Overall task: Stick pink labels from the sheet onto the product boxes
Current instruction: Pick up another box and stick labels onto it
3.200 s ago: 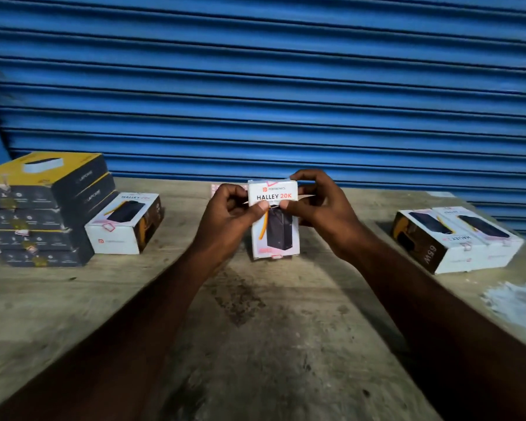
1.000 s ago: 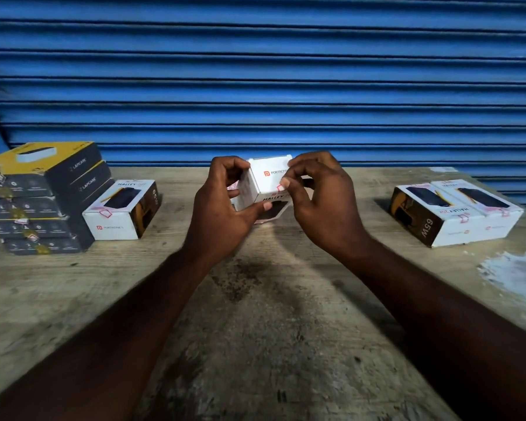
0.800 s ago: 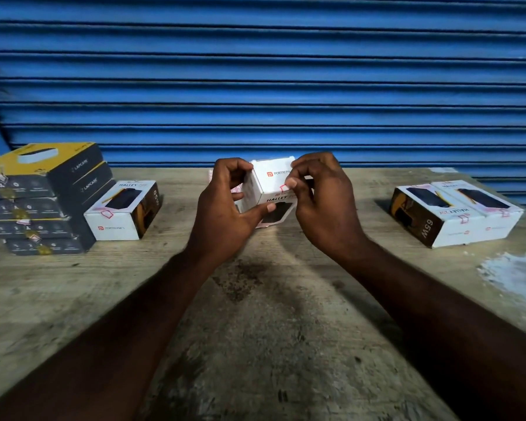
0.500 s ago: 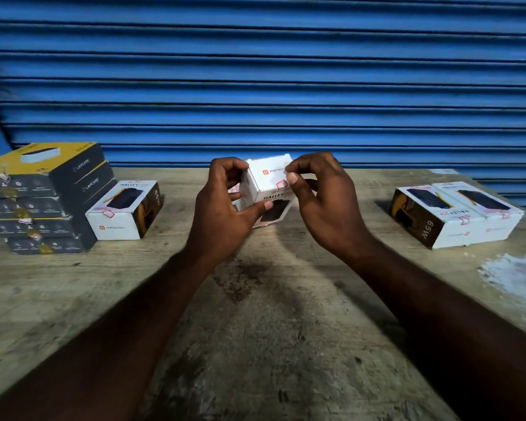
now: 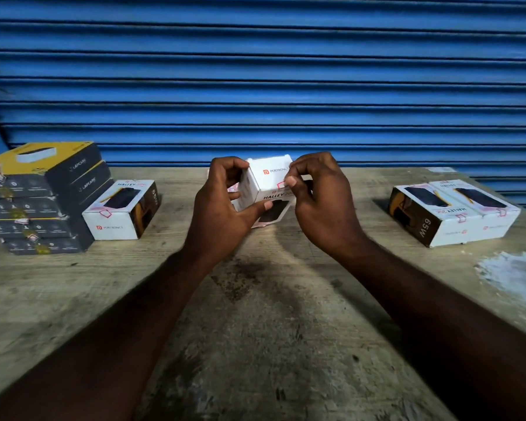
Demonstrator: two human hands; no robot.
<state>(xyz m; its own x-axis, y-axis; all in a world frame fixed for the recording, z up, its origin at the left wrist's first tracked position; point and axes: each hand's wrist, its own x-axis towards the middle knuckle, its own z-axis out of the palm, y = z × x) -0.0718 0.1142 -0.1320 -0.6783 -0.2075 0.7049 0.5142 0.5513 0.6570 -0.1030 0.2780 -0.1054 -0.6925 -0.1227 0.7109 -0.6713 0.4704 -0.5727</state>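
A white Halley product box (image 5: 268, 180) is held above the middle of the table, its end flap facing me. My left hand (image 5: 225, 208) grips its left side, thumb under the front edge. My right hand (image 5: 319, 196) holds the right side, and its thumb tip presses a pink label (image 5: 281, 185) onto the box's right edge. A strip of the label sheet (image 5: 233, 187) shows behind my left fingers, mostly hidden.
A stack of dark and yellow boxes (image 5: 37, 196) stands at the left, a white labelled box (image 5: 122, 209) beside it. Two white boxes (image 5: 456, 211) with pink labels lie at the right. The worn wooden table (image 5: 255, 329) backs onto a blue shutter (image 5: 261, 71).
The box has been tipped from upright, front facing me, so that its end flap faces me. My right thumb has come onto the pink label at the box's edge.
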